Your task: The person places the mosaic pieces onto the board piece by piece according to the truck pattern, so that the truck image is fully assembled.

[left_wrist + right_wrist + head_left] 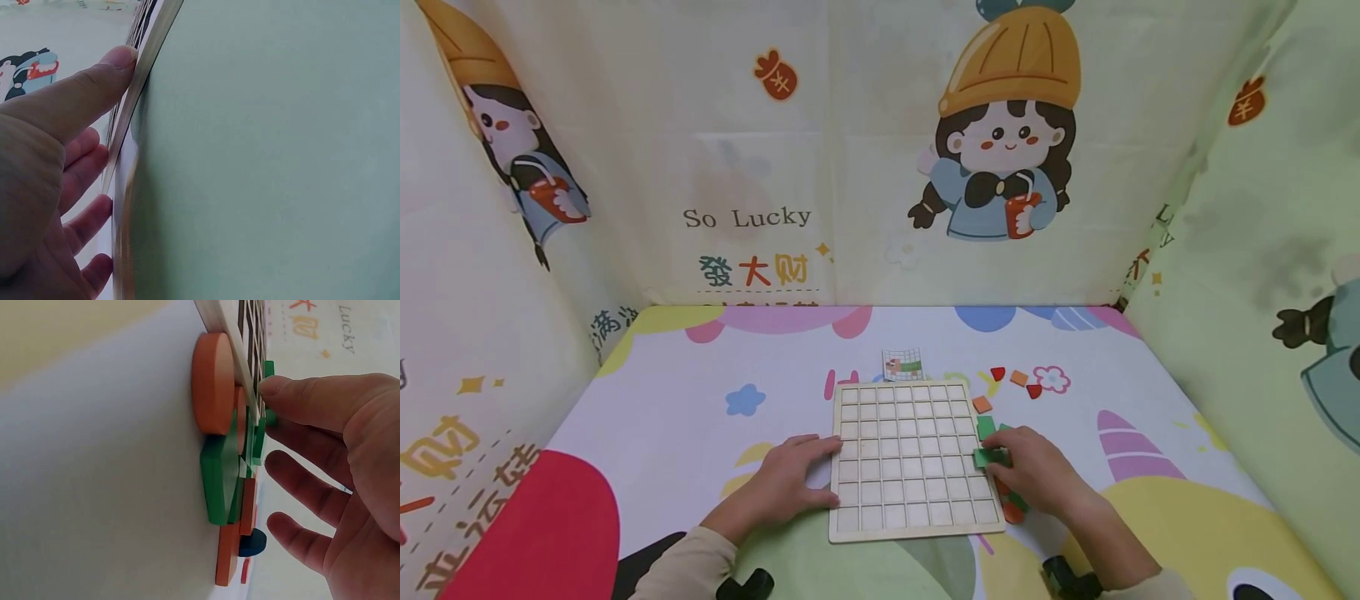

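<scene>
A wooden grid board (917, 527) with square cells lies on the table in the head view. My left hand (781, 479) rests against its left edge; in the left wrist view the thumb and spread fingertips touch the board's side (139, 81). At the right edge my right hand (1041, 471) pinches a green block (982, 458) between thumb and fingers. That block is partly covered by the fingers. Below the hand, in the right wrist view, lie an orange round block (212, 384) and a green angular block (215, 481).
A small picture card (902, 364) with a gridded design lies behind the board. Beyond the right hand are a red block (997, 373), an orange square block (1018, 377) and other loose pieces. Patterned cloth walls (865, 167) surround the table.
</scene>
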Available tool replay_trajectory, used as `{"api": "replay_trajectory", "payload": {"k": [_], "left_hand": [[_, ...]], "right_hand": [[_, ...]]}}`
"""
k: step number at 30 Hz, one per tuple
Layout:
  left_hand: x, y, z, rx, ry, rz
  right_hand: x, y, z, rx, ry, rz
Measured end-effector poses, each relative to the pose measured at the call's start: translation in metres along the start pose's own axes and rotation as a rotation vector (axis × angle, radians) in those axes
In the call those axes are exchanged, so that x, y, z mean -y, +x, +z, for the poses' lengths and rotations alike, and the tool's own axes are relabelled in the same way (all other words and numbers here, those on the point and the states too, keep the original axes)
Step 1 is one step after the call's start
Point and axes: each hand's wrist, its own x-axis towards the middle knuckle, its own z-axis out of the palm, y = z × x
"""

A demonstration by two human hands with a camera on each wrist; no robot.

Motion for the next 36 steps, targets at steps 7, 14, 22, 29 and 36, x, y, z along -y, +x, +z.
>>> {"api": "replay_trajectory", "payload": {"k": [7,14,22,29,36], "left_hand": [[0.0001,0.0002,0.0006,-0.004,-0.005,0.0],[-0.0006,0.0001,0.0009,-0.002,-0.01,-0.005],[0.0,0.0001,0.0003,-0.012,-0.004,0.003],[0.0011,0.0008,0.0008,-0.01,0.002,0.003],[0.0019,0.0008,0.0011,-0.008,0.004,0.007]], "right_hand": [[0.0013,0.0022,0.0053,0.001,-0.018,-0.022],[0.0036,0.003,0.0058,0.009,-0.023,-0.057],[0.0062,0.0045,0.0075,0.028,-0.043,-0.039],[0.0076,0.0038,0.0071,0.038,-0.041,-0.037],[0.01,0.0025,0.0072,0.037,-0.035,-0.037]]}}
